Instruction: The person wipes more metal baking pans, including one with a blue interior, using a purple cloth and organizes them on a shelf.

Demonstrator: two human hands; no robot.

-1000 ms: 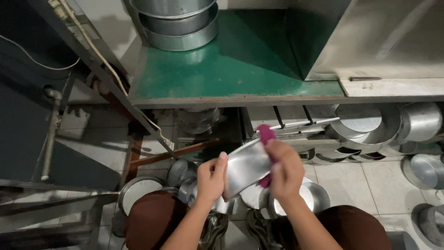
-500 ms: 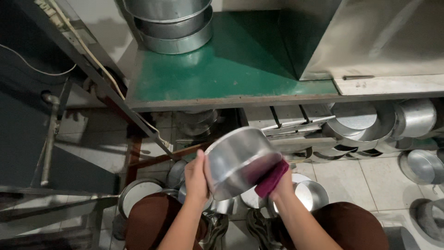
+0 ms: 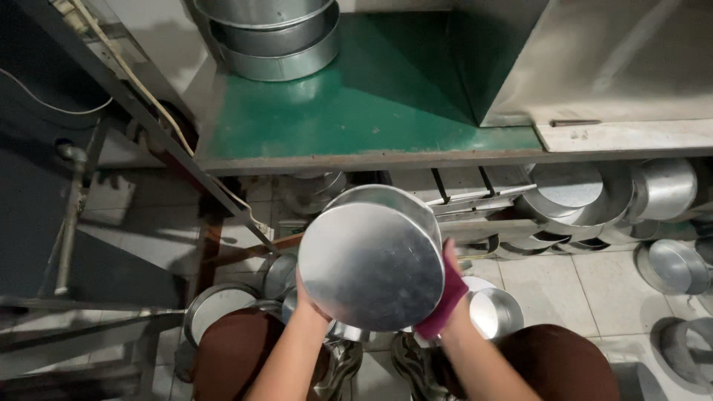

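I hold a round shiny metal pan (image 3: pixel 371 256) upside down in front of me, its flat bottom facing the camera. My left hand (image 3: pixel 308 301) grips its lower left rim from behind. My right hand (image 3: pixel 448 289) holds the right rim and presses a magenta cloth (image 3: pixel 443 301) against the pan's side. Most of both hands is hidden behind the pan. My knees in brown trousers (image 3: pixel 238 349) show below.
A green-topped table (image 3: pixel 356 104) stands ahead with stacked round metal pans (image 3: pixel 271 33) at its back left and a steel box (image 3: pixel 594 59) at right. Several pans (image 3: pixel 579 197) sit on a low shelf and on the tiled floor (image 3: pixel 668 263). A metal frame (image 3: pixel 111 82) runs at left.
The pan has turned from edge-on to its flat bottom facing me and risen slightly. My right hand with the cloth slid from the top edge down to the right rim.
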